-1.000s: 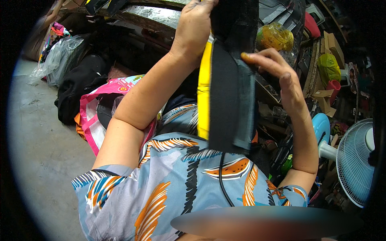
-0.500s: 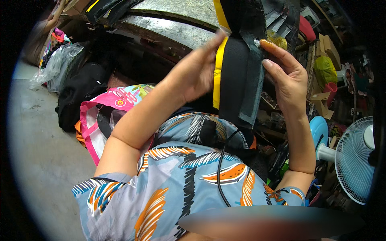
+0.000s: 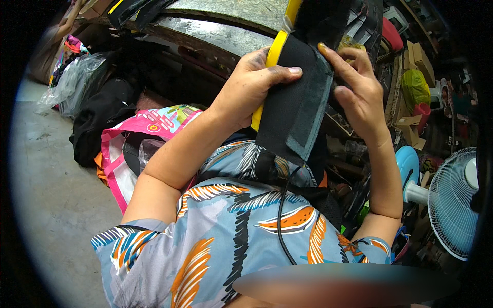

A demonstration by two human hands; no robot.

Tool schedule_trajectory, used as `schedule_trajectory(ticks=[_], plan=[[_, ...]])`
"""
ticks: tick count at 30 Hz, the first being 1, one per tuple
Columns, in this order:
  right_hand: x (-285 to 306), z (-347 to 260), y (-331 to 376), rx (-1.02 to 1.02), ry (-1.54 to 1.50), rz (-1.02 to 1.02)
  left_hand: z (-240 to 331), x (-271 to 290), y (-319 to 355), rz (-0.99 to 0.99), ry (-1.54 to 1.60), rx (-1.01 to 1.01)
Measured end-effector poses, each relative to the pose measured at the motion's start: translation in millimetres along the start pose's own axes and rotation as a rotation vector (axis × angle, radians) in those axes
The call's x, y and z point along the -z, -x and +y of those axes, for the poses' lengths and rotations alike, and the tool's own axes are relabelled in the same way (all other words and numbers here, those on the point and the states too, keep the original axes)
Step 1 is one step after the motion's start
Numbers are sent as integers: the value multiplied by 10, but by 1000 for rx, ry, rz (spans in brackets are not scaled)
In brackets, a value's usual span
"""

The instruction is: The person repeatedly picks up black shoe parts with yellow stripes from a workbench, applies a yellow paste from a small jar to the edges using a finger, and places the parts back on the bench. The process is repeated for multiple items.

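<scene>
A black fabric piece [image 3: 292, 110] with a yellow strip [image 3: 269, 61] along its left edge and a grey-blue edge on its right hangs in front of my chest. My left hand [image 3: 251, 87] grips its left side, thumb across the black face and fingers behind the yellow strip. My right hand [image 3: 357, 90] holds the right edge, fingers spread along the fabric. The top of the piece runs out of view above.
A grey worktable edge [image 3: 215, 31] lies ahead. At left a pink bag [image 3: 128, 138], a black bag [image 3: 100, 115] and clear plastic bags [image 3: 72, 84] sit on the concrete floor. A white-and-blue fan [image 3: 452, 203], cardboard boxes [image 3: 418, 56] and clutter crowd the right.
Both hands have come lower and closer to my chest with the fabric piece. The left hand shifted from the top of the piece to its left edge.
</scene>
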State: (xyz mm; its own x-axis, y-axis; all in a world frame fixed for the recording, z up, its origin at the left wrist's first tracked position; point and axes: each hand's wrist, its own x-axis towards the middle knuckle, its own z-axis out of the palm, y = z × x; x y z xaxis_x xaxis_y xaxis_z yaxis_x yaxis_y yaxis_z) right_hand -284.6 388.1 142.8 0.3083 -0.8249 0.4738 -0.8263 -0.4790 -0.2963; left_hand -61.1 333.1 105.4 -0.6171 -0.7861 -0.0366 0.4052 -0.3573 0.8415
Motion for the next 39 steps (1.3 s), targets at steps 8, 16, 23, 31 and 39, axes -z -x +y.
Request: schedule_trajectory(ticks=[8, 16, 23, 31, 39], plan=[[9, -162, 85, 19, -145, -77, 4, 43, -54, 82, -2, -26], [4, -185, 16, 86, -95, -72, 8, 60, -60, 118, -16, -28], [438, 177, -123, 0, 326, 12, 153, 186, -90, 49, 53, -126], [329, 650, -199, -87, 424, -125, 157, 172, -103, -21, -12, -150], [341, 343, -235, -171, -418, 29, 143, 135, -99, -38, 131, -145]])
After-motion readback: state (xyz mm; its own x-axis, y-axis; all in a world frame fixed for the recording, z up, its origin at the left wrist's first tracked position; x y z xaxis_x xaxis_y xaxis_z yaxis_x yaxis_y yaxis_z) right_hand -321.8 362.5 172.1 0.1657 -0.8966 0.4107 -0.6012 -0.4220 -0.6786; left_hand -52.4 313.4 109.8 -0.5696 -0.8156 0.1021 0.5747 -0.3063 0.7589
